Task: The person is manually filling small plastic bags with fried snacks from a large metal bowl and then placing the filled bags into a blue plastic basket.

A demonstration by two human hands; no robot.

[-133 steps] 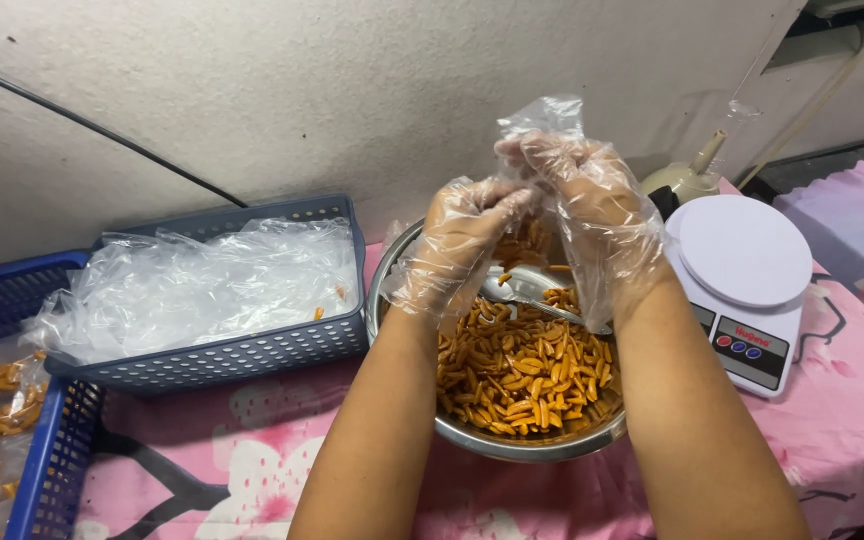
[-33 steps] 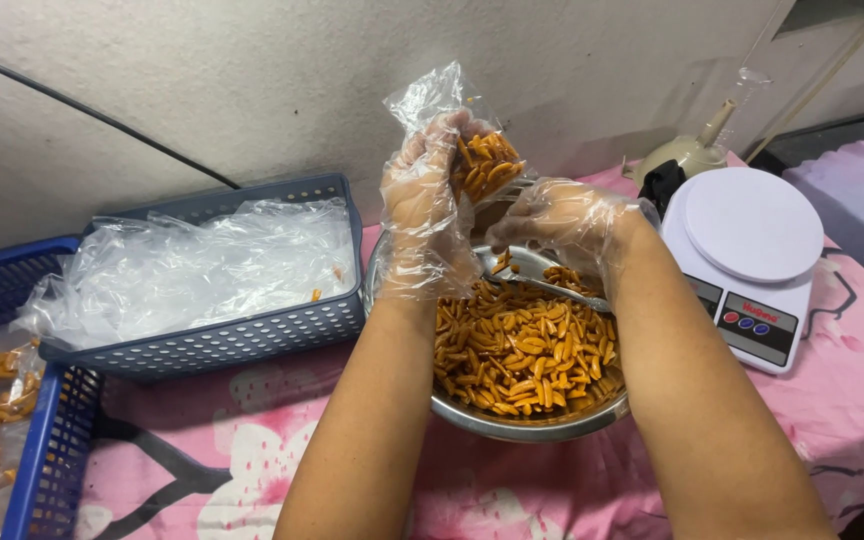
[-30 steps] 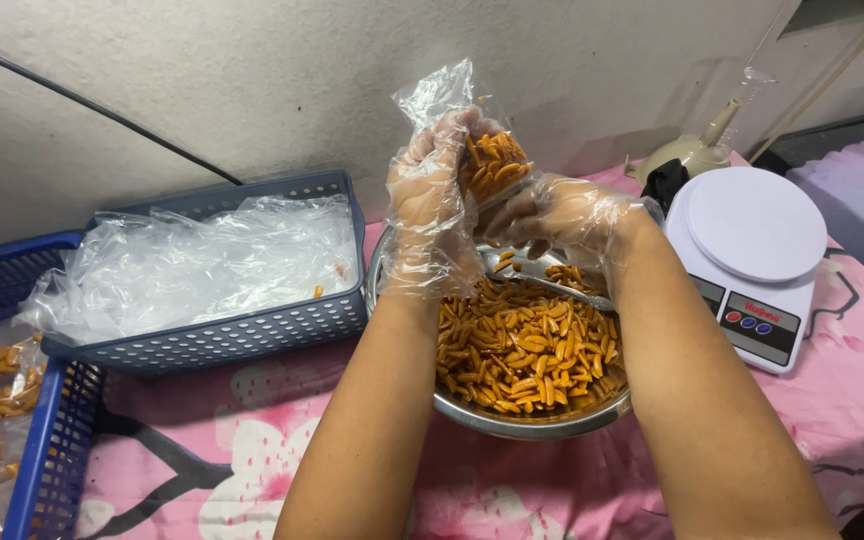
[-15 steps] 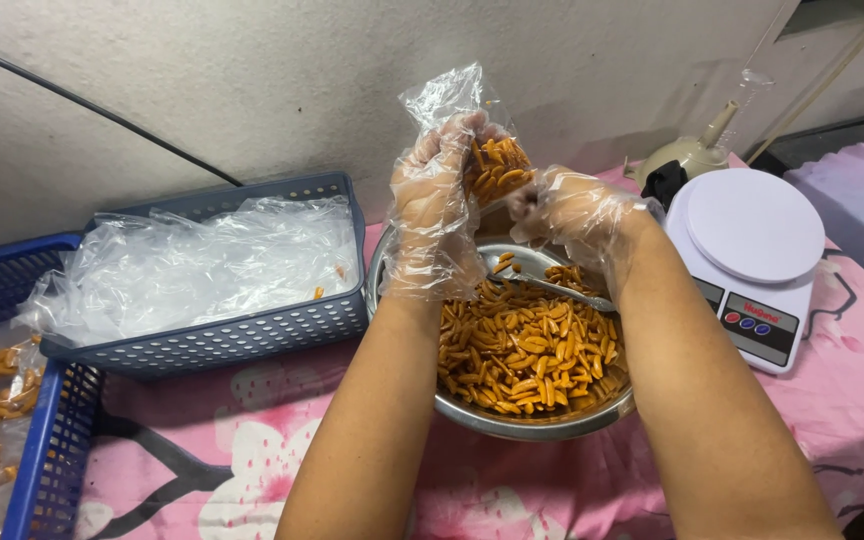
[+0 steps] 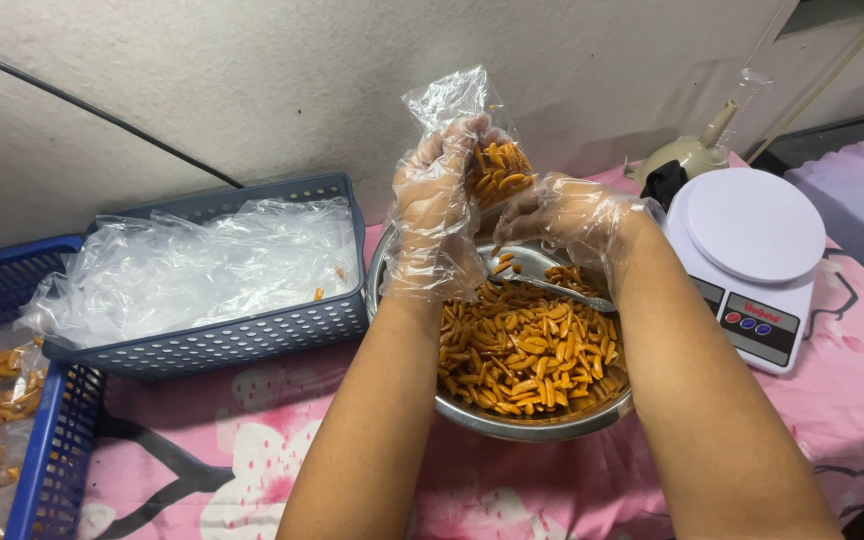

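Left hand [image 5: 434, 205] grips a clear bag [image 5: 472, 140] of orange snack sticks above the steel bowl [image 5: 512, 425]. Right hand [image 5: 567, 215] pinches the bag's underside, beside the white scale [image 5: 752, 240].

1 head camera looks steeply down, close over the hands [image 5: 492, 215].

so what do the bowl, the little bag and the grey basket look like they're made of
The bowl looks like polished metal, probably steel: its rim is silvery and reflective. The small bag held by the left hand looks like thin clear plastic film, crinkled and glossy, with the orange snacks showing through. The grey basket appears to be moulded matte plastic with a perforated wall.
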